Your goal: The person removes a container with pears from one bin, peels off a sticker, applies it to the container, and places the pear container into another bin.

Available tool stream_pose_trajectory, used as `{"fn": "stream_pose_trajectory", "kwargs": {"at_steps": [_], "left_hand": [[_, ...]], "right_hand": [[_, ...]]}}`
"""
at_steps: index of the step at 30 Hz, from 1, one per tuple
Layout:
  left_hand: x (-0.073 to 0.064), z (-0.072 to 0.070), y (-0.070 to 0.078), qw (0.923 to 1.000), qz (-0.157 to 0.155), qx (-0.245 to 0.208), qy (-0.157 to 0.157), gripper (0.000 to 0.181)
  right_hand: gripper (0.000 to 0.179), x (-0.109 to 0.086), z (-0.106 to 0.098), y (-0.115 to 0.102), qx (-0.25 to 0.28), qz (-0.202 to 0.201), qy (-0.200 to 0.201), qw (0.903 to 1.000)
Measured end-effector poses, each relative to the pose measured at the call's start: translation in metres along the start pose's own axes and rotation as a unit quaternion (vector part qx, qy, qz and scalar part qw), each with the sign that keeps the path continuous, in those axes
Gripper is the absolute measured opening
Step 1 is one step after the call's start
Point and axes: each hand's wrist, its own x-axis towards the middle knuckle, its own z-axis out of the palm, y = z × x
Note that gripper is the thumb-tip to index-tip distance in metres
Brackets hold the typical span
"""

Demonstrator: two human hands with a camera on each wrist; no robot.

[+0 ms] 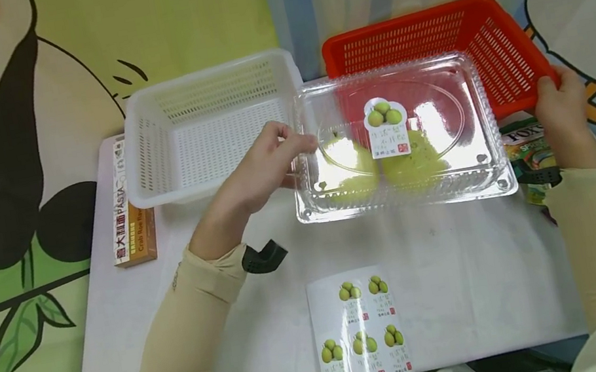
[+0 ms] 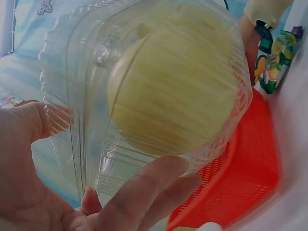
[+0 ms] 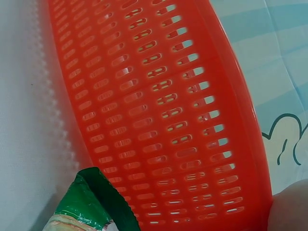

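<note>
My left hand (image 1: 265, 168) pinches the left end of a clear plastic clamshell box (image 1: 319, 102), thumb on top, and holds it tilted over the table. Two yellow-green pears (image 1: 417, 165) show through the lid, one of them large in the left wrist view (image 2: 173, 86). On the lid is a white pear sticker (image 1: 389, 142). At the right, my right hand (image 1: 565, 105) grips the rim of a red plastic basket (image 1: 509, 59), thumb over the edge. The box hides part of this basket. In the right wrist view only a bit of that hand shows beside the basket's slotted wall (image 3: 159, 115).
A white basket (image 1: 212, 128) stands left of the red one, by a pasta box (image 1: 128, 209). Beneath my right wrist lies a green Fox's packet (image 1: 526, 139). A sheet of pear stickers (image 1: 327, 300) lies at the table's (image 1: 472, 288) front edge.
</note>
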Motion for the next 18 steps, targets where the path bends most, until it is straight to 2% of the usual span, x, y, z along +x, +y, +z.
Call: {"fn": "stream_pose_trajectory", "kwargs": {"at_steps": [2,6,9,16,18], "left_hand": [[0.006,0.000,0.009,1.0000,0.007,0.001,-0.001,0.028],[0.021,-0.002,0.023,0.9991,0.040,0.009,-0.010,0.025],[0.032,-0.003,0.032,0.9983,0.055,0.005,-0.018,0.032],[0.055,-0.004,0.043,0.9991,0.038,0.018,0.009,0.033],[0.063,-0.003,0.044,0.9985,0.047,0.025,0.016,0.039]], "right_hand": [[0.050,0.000,-0.001,0.000,0.004,0.002,-0.001,1.0000],[0.050,-0.002,-0.003,-0.001,0.059,0.009,-0.006,0.9982],[0.052,-0.002,-0.003,-0.001,0.102,0.018,-0.015,0.9945],[0.051,0.000,-0.003,0.001,0.089,0.024,-0.012,0.9956],[0.051,0.001,-0.002,0.000,0.088,0.022,-0.011,0.9958]]}}
